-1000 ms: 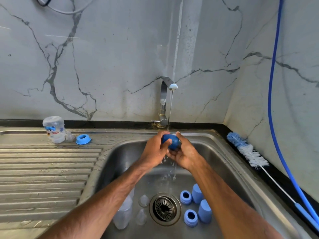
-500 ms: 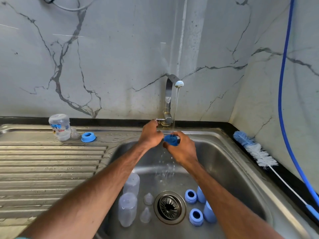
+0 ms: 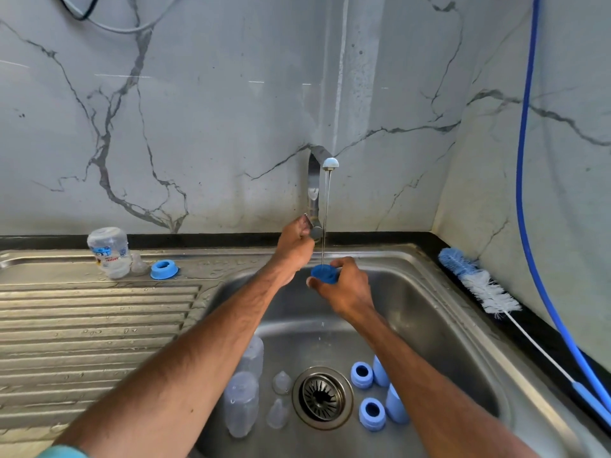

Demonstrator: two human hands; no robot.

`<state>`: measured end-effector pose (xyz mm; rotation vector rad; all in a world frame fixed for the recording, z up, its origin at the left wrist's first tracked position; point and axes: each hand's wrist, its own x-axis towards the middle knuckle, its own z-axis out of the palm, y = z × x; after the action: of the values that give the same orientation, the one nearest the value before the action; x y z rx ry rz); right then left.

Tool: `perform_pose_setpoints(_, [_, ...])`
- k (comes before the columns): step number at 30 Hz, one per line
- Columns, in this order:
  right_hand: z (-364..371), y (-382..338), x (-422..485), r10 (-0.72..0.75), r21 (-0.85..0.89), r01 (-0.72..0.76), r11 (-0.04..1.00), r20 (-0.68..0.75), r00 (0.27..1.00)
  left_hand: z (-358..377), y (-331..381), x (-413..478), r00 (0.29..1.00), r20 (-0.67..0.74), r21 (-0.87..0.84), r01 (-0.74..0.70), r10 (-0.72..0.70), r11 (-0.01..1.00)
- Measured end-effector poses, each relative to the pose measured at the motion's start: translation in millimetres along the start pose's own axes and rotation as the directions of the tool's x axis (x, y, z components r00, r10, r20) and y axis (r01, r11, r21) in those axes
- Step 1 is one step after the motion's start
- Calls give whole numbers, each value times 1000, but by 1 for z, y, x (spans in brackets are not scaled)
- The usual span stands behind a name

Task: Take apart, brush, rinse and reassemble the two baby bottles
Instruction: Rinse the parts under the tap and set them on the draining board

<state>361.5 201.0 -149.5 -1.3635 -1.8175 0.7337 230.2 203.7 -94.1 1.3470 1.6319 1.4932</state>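
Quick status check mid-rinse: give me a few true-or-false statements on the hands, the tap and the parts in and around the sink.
1. The right hand holds a blue cap under the water stream. True.
2. The left hand grips the bottle brush. False: it grips the tap lever; the brush lies right of the sink, untouched.
3. The tap is off. False: a thin stream runs.
4. Two clear bottles lie in the sink, left of the drain. True.
5. The drainboard holds no blue part. False: a blue ring sits there near an upturned bottle.
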Motion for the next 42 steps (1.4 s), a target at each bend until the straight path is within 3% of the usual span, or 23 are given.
perform_pose_setpoints(6, [2, -2, 0, -24, -20, 25, 999, 45, 999, -4, 17, 3, 983, 183, 300, -79, 24, 951])
perform_pose_setpoints(9, [-2, -8, -1, 78, 164, -95, 982, 111, 991, -17, 13, -6, 978, 207, 384, -98, 18, 918])
perform_pose_setpoints(11, [-7, -13, -3, 145, 329, -206, 921, 201, 969, -25, 7, -20, 979, 205, 379, -101, 23, 920])
perform_pose_setpoints(14, [-13, -19, -8, 200, 434, -332, 838, 322, 925, -33, -5, -45, 975, 215, 330, -119, 48, 936])
perform_pose_setpoints(20, [-21, -16, -9, 227, 420, -447, 790, 476, 849, -46, -17, -82, 957, 289, 138, -25, -16, 990])
perform_pose_setpoints(26, [-21, -22, -10, 272, 408, -509, 758, 511, 815, -38, -28, -93, 951, 296, 48, -112, 92, 993])
perform_pose_setpoints(32, [-10, -16, -12, 206, 383, -464, 799, 550, 809, -45, -29, -91, 975, 184, 208, -162, 124, 965])
perform_pose_setpoints(36, [4, -27, -21, 67, 392, -267, 880, 453, 889, -70, -31, -92, 976, 102, 405, -217, 192, 888])
perform_pose_setpoints(38, [11, -36, -25, -30, 434, -174, 884, 423, 905, -83, -34, -95, 971, 98, 512, -239, 220, 825])
perform_pose_setpoints(42, [27, -60, -37, -142, 356, 3, 934, 365, 920, -114, -33, -99, 949, 152, 616, -310, 277, 724])
